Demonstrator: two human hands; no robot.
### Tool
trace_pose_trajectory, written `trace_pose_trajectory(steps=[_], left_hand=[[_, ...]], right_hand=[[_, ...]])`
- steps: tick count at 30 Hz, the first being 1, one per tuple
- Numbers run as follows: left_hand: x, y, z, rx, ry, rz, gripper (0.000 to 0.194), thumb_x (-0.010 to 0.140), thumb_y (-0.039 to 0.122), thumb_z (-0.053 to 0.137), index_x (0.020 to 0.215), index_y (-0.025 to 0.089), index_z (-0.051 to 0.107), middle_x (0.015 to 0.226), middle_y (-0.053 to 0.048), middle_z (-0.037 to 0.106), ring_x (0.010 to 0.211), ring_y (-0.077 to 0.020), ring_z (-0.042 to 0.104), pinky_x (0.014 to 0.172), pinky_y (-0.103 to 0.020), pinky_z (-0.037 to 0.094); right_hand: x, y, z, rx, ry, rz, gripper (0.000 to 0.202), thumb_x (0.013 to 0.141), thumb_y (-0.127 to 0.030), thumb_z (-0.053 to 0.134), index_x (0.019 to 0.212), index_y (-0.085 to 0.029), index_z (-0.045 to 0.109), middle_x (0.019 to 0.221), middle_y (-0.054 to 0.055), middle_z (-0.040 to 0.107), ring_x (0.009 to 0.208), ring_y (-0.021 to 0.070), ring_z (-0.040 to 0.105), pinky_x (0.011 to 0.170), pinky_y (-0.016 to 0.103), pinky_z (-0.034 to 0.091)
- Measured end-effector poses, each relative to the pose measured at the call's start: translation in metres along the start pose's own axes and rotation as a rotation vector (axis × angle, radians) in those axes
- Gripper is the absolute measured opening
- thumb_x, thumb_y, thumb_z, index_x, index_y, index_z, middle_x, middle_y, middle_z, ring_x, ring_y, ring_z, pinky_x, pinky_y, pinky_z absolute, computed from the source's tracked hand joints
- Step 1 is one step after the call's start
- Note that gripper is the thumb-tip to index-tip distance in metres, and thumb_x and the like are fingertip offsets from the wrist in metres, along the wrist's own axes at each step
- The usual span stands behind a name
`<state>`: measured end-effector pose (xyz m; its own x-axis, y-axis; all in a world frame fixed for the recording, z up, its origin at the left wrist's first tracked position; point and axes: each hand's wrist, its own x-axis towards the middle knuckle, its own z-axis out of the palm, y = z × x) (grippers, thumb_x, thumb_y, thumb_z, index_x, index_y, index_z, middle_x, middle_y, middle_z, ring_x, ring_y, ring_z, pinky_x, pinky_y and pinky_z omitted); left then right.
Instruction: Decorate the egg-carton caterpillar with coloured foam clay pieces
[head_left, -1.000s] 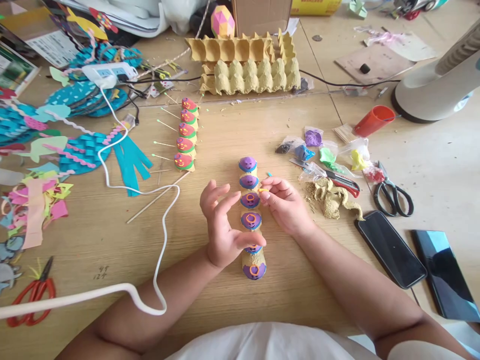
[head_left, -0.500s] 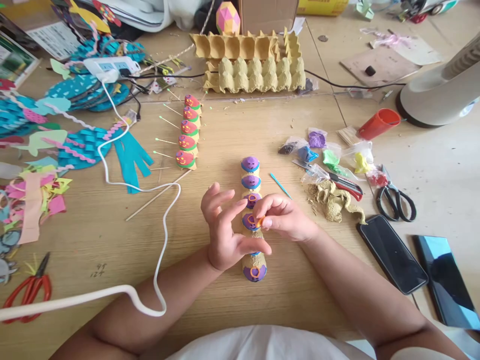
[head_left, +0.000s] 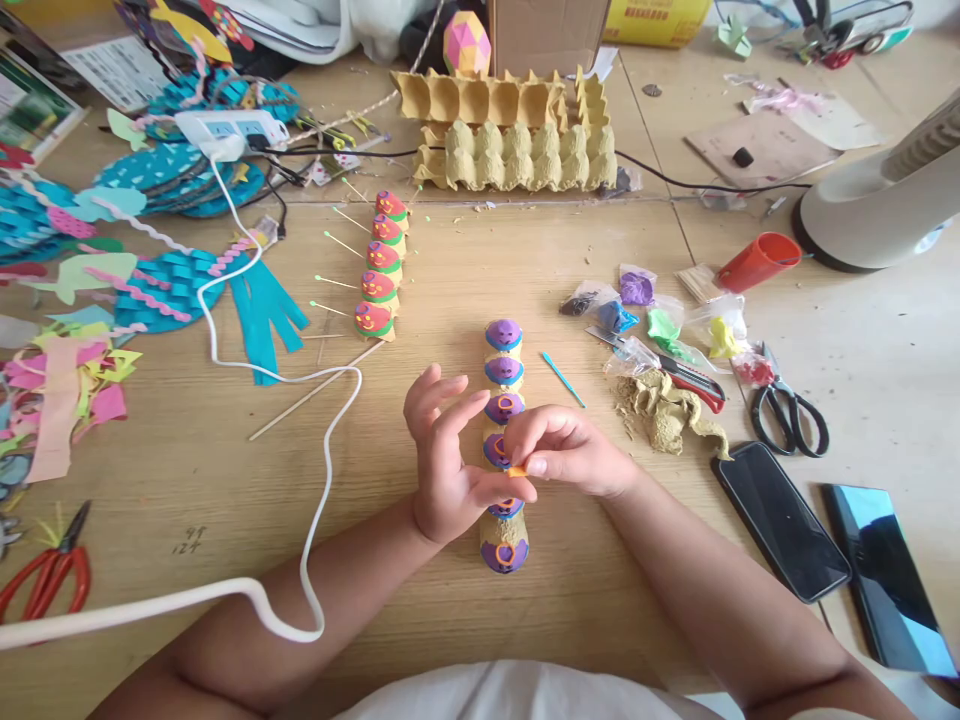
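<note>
The purple-domed strip (head_left: 506,530) lies on the table (head_left: 457,260) straight in front of the person, running away from them, partly hidden under both hands. I count six domes, all capped in purple. The four nearer ones show orange, a ring where I can see properly; the two farthest have dark face marks but no ring, so I'd judge those two lack it.

The right hand (head_left: 568,452) pinches a small orange piece (head_left: 517,471) between thumb and forefinger, just above the strip. The left hand (head_left: 442,475) is spread, thumb and fingers well apart; whether its thumb touches the orange piece, I cannot tell.

Just beyond the right hand lies a blue stick (head_left: 562,380). Farther off, to the left, a red-domed strip (head_left: 383,258) looks further along, bearing yellow marks and green-tipped sticks.
</note>
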<state>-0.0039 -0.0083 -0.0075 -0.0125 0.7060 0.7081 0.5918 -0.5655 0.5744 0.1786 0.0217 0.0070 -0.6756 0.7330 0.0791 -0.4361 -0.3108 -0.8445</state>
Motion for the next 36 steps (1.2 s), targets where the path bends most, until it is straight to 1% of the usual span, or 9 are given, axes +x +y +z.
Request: trace_pose_trajectory(steps=[3,5,7,11,15,21,28,33,36], left_hand=[[-0.001,-0.001,0.000,-0.023,-0.010,-0.018,0.087,0.080,0.088,0.055,0.144,0.029,0.051,0.135,-0.012,0.051,0.149,-0.0349,0.040,0.125,-0.054,0.036],[-0.001,-0.001,0.000,-0.039,-0.008,-0.027,0.088,0.079,0.088,0.057,0.144,0.029,0.051,0.136,-0.012,0.051,0.149,-0.0358,0.040,0.125,-0.055,0.036],[-0.001,-0.001,0.000,-0.046,0.004,-0.034,0.089,0.078,0.088,0.059,0.144,0.029,0.052,0.136,-0.012,0.052,0.148,-0.0364,0.041,0.124,-0.056,0.037],[0.000,0.000,0.000,-0.068,0.009,-0.048,0.089,0.079,0.087,0.060,0.145,0.028,0.052,0.137,-0.012,0.051,0.148,-0.0354,0.041,0.125,-0.054,0.036],[0.001,0.000,0.000,-0.090,0.005,-0.087,0.091,0.079,0.087,0.059,0.147,0.028,0.051,0.137,-0.012,0.051,0.148,-0.0353,0.041,0.126,-0.055,0.034],[0.000,-0.004,0.001,-0.103,0.001,-0.120,0.093,0.078,0.087,0.059,0.148,0.027,0.050,0.138,-0.014,0.050,0.146,-0.0352,0.043,0.127,-0.056,0.034],[-0.001,-0.001,0.000,-0.102,-0.028,-0.119,0.098,0.075,0.091,0.057,0.149,0.027,0.050,0.138,-0.014,0.050,0.148,-0.0363,0.041,0.127,-0.055,0.034],[0.000,-0.002,0.001,-0.107,-0.018,-0.123,0.097,0.076,0.090,0.058,0.149,0.028,0.049,0.138,-0.014,0.050,0.147,-0.0358,0.042,0.128,-0.055,0.033],[0.000,-0.003,0.001,-0.107,-0.021,-0.119,0.097,0.076,0.089,0.059,0.150,0.028,0.049,0.138,-0.014,0.050,0.147,-0.0356,0.043,0.128,-0.056,0.033]], right_hand=[[0.000,-0.004,0.003,-0.003,0.017,0.097,0.028,0.083,-0.039,0.087,0.100,-0.019,0.078,0.078,-0.001,0.069,0.064,0.0083,0.057,0.058,0.019,0.047],[0.000,-0.006,0.003,-0.046,-0.002,0.115,0.030,0.083,-0.043,0.086,0.097,-0.017,0.080,0.077,0.001,0.072,0.063,0.0086,0.057,0.057,0.020,0.047],[0.000,-0.006,0.001,-0.081,-0.027,0.118,0.034,0.086,-0.048,0.083,0.094,-0.015,0.082,0.076,0.004,0.073,0.060,0.0089,0.055,0.055,0.021,0.047],[-0.001,-0.002,-0.002,-0.057,-0.076,0.087,0.050,0.096,-0.058,0.067,0.105,-0.012,0.083,0.067,0.004,0.070,0.050,0.0066,0.046,0.046,0.019,0.037],[-0.004,0.003,-0.005,-0.032,-0.098,0.079,0.060,0.095,-0.065,0.064,0.112,-0.011,0.082,0.066,0.004,0.068,0.049,0.0077,0.047,0.043,0.020,0.033],[-0.004,0.003,-0.006,-0.033,-0.079,0.044,0.061,0.094,-0.068,0.061,0.108,-0.013,0.084,0.060,0.000,0.063,0.042,0.0058,0.036,0.041,0.022,0.029],[-0.002,-0.003,-0.003,-0.094,-0.124,0.063,0.063,0.097,-0.066,0.060,0.116,-0.010,0.081,0.059,0.001,0.062,0.045,0.0071,0.043,0.042,0.021,0.029],[-0.003,0.000,-0.005,-0.097,-0.081,0.010,0.071,0.094,-0.076,0.053,0.108,-0.014,0.084,0.055,0.000,0.063,0.040,0.0063,0.036,0.040,0.022,0.025],[-0.003,0.001,-0.005,-0.080,-0.094,0.003,0.071,0.095,-0.076,0.051,0.111,-0.015,0.084,0.053,-0.001,0.060,0.039,0.0059,0.034,0.039,0.022,0.024]])
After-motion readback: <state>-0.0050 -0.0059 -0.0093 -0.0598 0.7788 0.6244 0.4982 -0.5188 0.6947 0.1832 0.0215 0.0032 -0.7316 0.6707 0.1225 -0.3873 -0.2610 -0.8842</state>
